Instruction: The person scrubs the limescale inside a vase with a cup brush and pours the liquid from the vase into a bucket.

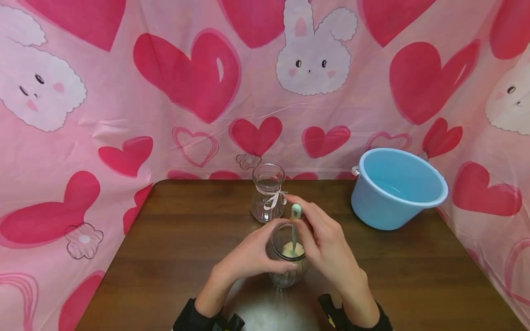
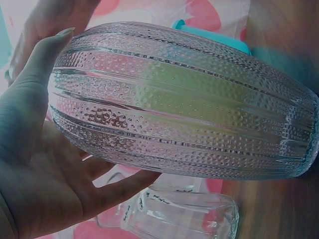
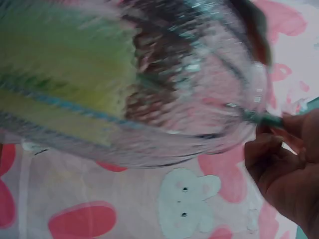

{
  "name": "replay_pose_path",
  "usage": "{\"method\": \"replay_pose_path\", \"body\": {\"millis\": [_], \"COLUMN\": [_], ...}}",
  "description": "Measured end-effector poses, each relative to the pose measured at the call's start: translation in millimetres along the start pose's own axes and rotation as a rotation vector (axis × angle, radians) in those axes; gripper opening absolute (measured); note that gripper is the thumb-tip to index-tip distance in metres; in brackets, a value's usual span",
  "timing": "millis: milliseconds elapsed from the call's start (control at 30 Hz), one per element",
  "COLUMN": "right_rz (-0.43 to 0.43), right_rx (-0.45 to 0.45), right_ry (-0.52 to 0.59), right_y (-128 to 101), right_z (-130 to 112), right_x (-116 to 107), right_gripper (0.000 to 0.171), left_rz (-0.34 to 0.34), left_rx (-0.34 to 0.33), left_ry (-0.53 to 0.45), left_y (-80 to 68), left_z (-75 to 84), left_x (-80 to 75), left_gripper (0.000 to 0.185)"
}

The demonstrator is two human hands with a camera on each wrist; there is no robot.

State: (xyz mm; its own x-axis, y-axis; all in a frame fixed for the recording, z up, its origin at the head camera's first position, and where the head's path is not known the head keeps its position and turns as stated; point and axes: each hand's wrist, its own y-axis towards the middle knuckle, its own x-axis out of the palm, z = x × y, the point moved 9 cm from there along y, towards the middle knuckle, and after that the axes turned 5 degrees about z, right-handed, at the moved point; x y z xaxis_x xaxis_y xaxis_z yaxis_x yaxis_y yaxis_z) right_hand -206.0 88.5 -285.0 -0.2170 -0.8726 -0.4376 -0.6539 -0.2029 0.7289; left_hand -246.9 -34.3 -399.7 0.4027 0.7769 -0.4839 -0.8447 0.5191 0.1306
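A textured, ribbed glass jar [image 1: 285,278] stands upright near the front of the table. My left hand [image 1: 248,257] grips it around the mouth, thumb on the near side and fingers at the far side. Between thumb and fingers, my right hand [image 1: 331,239] pinches the mint-green handle [image 1: 296,211] of a sponge brush. Its pale yellow sponge head [image 1: 290,249] is down inside the jar. Through the dimpled glass in the left wrist view, the sponge [image 2: 194,94] shows as a blurred yellow-green block. Motion blurs the jar [image 3: 164,99] in the right wrist view.
Just behind the jar is a clear glass vase [image 1: 265,207] with a white ribbon bow at its neck. A light blue bucket [image 1: 385,214] stands at the back right of the brown wooden table [image 1: 186,230]. Pink heart-and-rabbit cloth [image 1: 256,105] hangs behind.
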Motion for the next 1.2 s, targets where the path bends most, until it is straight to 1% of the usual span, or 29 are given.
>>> {"method": "replay_pose_path", "body": {"millis": [100,167,200,267,367,433,467,533,600,733,800,833,900,1033,1100,1167,1200], "right_rz": [0.119,0.179,0.192,0.169,0.075,0.009,-0.012,-0.027,0.000,0.138,0.182,0.187,0.155,0.005,-0.046,-0.048,-0.022], "right_rx": [-0.084,-0.122,-0.120,-0.062,0.069,0.134,0.149,0.149,0.124,0.046,0.031,0.040,0.097,0.251,0.296,0.305,0.291], "right_ry": [0.071,0.111,0.120,0.121,0.084,0.044,0.027,0.003,0.015,0.156,0.222,0.240,0.235,0.135,0.084,0.084,0.111], "right_y": [0.6,0.8,1.1,1.6,1.2,0.2,-0.1,-0.3,0.1,1.9,2.4,2.7,2.2,-2.2,-5.0,-6.0,-5.6], "right_z": [-14.6,-21.5,-22.5,-18.2,-3.4,5.7,8.7,10.8,7.3,-6.7,-10.8,-11.0,-7.4,7.1,11.9,12.1,10.0], "right_x": [-13.6,-20.1,-21.1,-18.1,-5.5,3.3,6.4,8.9,4.7,-16.7,-23.8,-24.6,-20.6,-1.5,4.2,3.9,1.0], "right_gripper": [0.037,0.038,0.039,0.037,0.043,0.047,0.048,0.048,0.048,0.042,0.039,0.038,0.039,0.038,0.033,0.030,0.029], "left_rz": [0.007,0.009,0.008,0.005,-0.002,-0.001,-0.001,0.001,0.002,0.007,0.009,0.011,0.011,-0.002,-0.004,-0.003,-0.003], "left_rx": [0.019,0.029,0.029,0.023,0.006,0.000,-0.002,-0.006,0.000,0.012,0.022,0.025,0.030,0.014,0.003,0.000,0.001], "left_ry": [-0.021,-0.032,-0.038,-0.034,-0.014,0.002,0.008,0.010,0.005,-0.016,-0.025,-0.028,-0.034,-0.047,-0.045,-0.046,-0.049], "left_y": [0.0,0.5,0.8,1.4,2.0,2.1,2.0,1.3,0.8,0.2,0.9,1.1,2.0,2.2,1.7,1.3,1.2], "left_z": [0.5,1.0,1.2,1.3,0.2,-0.5,-0.7,-0.5,-0.5,0.6,1.0,0.8,0.6,-0.6,-0.8,-0.8,-0.7], "left_x": [0.3,0.4,0.3,0.1,0.6,0.6,0.6,0.1,0.5,0.8,1.1,1.1,1.7,2.8,2.8,3.1,3.3], "left_gripper": [0.081,0.080,0.080,0.081,0.084,0.086,0.087,0.088,0.086,0.080,0.079,0.078,0.078,0.081,0.083,0.083,0.083]}}
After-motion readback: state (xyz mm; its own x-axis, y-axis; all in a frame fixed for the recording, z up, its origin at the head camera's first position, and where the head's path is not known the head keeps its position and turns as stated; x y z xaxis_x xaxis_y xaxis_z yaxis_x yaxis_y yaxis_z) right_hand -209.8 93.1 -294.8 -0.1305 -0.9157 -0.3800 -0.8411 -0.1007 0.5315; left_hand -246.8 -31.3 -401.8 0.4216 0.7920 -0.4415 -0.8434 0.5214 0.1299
